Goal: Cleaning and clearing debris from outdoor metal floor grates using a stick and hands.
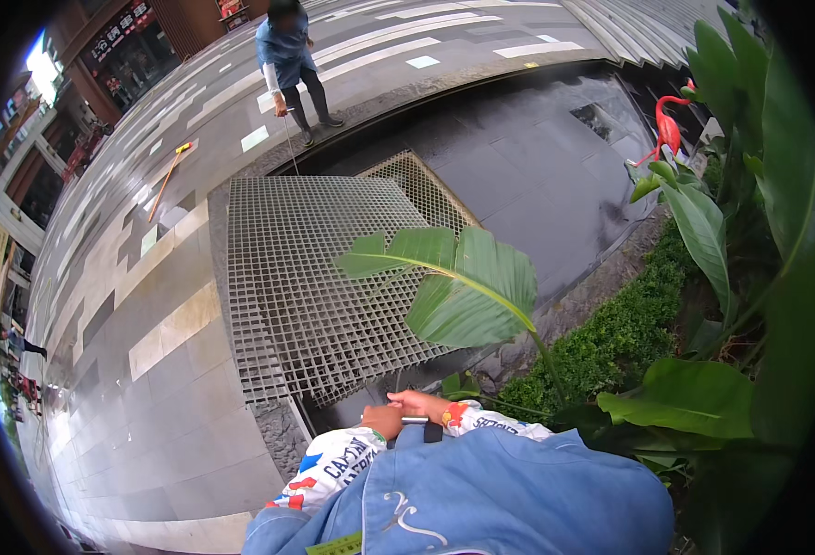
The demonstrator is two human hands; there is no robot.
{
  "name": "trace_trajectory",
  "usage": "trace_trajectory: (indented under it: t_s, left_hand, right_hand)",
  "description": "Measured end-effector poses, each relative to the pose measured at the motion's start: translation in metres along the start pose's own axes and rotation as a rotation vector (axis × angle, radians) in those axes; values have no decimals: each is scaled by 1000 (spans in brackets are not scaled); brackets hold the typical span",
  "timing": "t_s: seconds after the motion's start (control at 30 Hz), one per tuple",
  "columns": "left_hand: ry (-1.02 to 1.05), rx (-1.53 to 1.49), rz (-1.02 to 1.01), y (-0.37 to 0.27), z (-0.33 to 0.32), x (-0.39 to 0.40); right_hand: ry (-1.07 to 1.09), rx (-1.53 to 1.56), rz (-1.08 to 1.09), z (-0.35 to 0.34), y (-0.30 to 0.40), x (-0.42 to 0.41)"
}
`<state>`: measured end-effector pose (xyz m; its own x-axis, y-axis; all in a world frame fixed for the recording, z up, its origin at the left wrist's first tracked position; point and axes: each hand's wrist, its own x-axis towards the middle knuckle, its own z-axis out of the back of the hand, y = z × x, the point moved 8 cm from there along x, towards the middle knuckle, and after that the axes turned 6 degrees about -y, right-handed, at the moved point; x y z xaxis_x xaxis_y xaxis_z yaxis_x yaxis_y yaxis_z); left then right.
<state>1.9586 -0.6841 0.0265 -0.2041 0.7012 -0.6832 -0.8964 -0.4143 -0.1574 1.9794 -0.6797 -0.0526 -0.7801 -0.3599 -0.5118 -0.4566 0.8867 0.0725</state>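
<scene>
My left hand (384, 420) and my right hand (420, 402) are close together in front of my body. Both are closed around what looks like the short metal handle (415, 420) of a thin rod, largely covered by my fingers. The thin rod (399, 379) runs from my hands towards the near edge of a large grey lattice grating (289, 236). At the grating's far edge, a co-worker (284, 52) grips another thin metal rod (291, 144) that reaches down to it. A broad green leaf (473, 291) partly covers the grating's right side.
A second grating (442, 194) lies partly under the first, in the dark wet basin (518, 159). Stone edging (275, 433) borders the basin, with paving (178, 416) on the left. Low hedge (601, 340), tall leaves and a red flamingo figure (667, 128) stand right. A broom-like tool (168, 180) lies on the paving.
</scene>
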Motion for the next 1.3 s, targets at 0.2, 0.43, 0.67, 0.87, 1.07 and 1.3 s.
trace_trajectory:
  t_s: [0.2, 0.43, 0.67, 0.87, 1.07, 1.3]
  left_hand:
    - [48, -2, 81, 35, -12, -10]
    - [41, -41, 137, 62, -29, 3]
    - [99, -54, 146, 70, -40, 14]
    - [93, -92, 126, 66, -57, 33]
    - [6, -79, 33, 46, -58, 47]
    - [-20, -58, -25, 25, -53, 53]
  right_hand:
    - [-211, -351, -12, 4, -2, 35]
    - [-220, -442, -35, 18, -6, 85]
    - [-45, -567, 61, 44, -9, 124]
    - [163, -1384, 745, 12, 23, 74]
    - [138, -1595, 958, 25, 29, 48]
    - [68, -1591, 744, 40, 28, 39]
